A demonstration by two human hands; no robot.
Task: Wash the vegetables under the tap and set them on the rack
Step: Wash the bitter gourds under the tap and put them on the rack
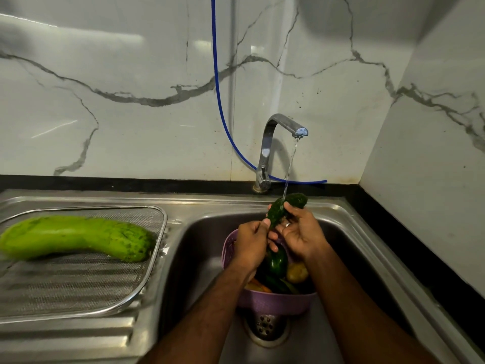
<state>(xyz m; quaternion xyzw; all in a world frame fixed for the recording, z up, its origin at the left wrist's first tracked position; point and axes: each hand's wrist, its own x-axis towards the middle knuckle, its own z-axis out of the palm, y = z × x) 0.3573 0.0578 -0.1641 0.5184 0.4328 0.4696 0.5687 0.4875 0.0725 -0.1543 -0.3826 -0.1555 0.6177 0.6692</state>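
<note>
In the head view, a dark green cucumber is held tilted under the stream of water that falls from the tap at the centre of the frame. Its lower end is gripped by the left hand, whose fingers are curled round it, and its middle is clasped by the right hand, on which a ring is worn. The upper end of the cucumber is left free, and it is struck by the water there.

Directly below the hands, in the sink, a purple basket is seen, partly hidden by both forearms. More vegetables are held in it: a green pepper, a yellowish potato and something orange at the near left. The drain is seen just below the basket.

At the left of the frame, a wire mesh rack is set on the ribbed draining board. A long pale green gourd is laid across its far part.

A blue hose is hung down the marble wall and is passed behind the tap.
</note>
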